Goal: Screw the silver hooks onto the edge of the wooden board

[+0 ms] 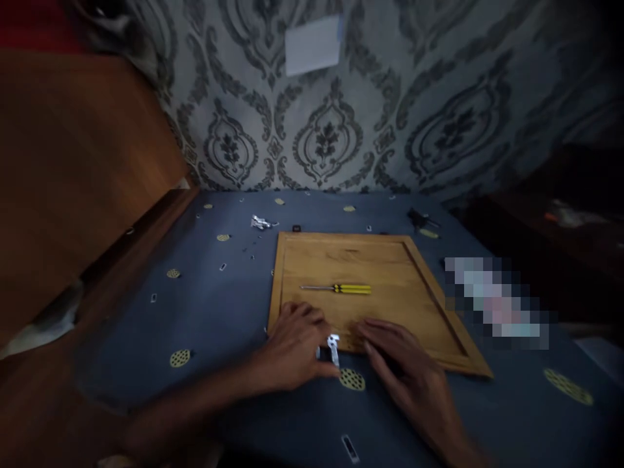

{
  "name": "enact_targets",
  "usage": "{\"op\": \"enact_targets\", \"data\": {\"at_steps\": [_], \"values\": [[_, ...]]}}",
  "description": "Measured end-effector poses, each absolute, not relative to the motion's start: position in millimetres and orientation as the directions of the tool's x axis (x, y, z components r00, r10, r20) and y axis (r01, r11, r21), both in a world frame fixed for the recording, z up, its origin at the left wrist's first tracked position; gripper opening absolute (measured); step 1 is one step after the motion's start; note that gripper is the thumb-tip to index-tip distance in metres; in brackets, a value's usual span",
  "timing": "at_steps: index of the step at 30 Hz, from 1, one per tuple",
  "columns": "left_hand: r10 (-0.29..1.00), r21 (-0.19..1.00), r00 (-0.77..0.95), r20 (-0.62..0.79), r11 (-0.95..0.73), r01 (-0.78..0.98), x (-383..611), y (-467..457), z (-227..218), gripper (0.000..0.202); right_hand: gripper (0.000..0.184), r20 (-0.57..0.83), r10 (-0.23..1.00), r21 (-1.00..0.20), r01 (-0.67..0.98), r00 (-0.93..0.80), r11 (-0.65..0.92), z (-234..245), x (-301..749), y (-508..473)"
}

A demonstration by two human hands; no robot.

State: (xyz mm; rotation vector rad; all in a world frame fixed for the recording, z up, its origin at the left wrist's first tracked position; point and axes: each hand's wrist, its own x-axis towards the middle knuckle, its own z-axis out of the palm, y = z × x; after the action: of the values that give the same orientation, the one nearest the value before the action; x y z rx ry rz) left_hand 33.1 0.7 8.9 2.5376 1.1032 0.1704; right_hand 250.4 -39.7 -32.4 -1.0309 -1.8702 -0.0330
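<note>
A wooden cabinet door lies flat on the blue-grey cloth. At its near edge sits a shiny metal hinge, partly covered by my left hand. The left fingers are curled over the door's edge, and the thumb lies beneath, with the hinge between them. My right hand rests at the same edge, to the right of the hinge. Its fingers are bent together with the tips low on the wood; anything inside them is hidden. A yellow-and-black screwdriver lies across the door above both hands, touched by neither.
Another shiny metal piece lies on the patterned cloth, beyond the door's left side. A dark object sits at the back right. A patterned wall closes off the back, and a brown wooden cabinet stands left.
</note>
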Motion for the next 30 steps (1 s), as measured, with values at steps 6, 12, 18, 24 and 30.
{"op": "enact_targets", "data": {"at_steps": [6, 12, 18, 24, 30], "values": [[0.714, 0.429, 0.695, -0.085, -0.603, 0.672, 33.4, 4.3, 6.3, 0.047, 0.032, 0.752, 0.576, -0.301, 0.610, -0.321, 0.733, -13.0, 247.5, -6.3], [0.705, 0.453, 0.707, -0.050, -0.615, 0.646, 30.4, 3.6, -0.3, 0.044, 0.016, 0.523, 0.665, -0.350, 0.577, -0.533, 0.738, -13.8, 213.5, 58.9], [0.699, 0.466, 0.714, -0.036, -0.621, 0.630, 29.0, 4.3, -3.1, 0.046, 0.035, 0.182, 0.781, -0.397, 0.682, -0.597, 0.614, -16.4, 140.3, 126.2], [0.693, 0.466, 0.721, -0.008, -0.635, 0.616, 30.3, 4.8, -6.6, 0.047, 0.037, -0.029, 0.852, -0.365, 0.799, -0.523, 0.479, -16.5, 84.9, 161.9], [0.688, 0.503, 0.726, 0.018, -0.634, 0.588, 30.7, 5.8, -11.2, 0.043, 0.038, -0.084, 0.889, -0.346, 0.850, -0.450, 0.398, -27.4, 66.4, 172.6]]}}
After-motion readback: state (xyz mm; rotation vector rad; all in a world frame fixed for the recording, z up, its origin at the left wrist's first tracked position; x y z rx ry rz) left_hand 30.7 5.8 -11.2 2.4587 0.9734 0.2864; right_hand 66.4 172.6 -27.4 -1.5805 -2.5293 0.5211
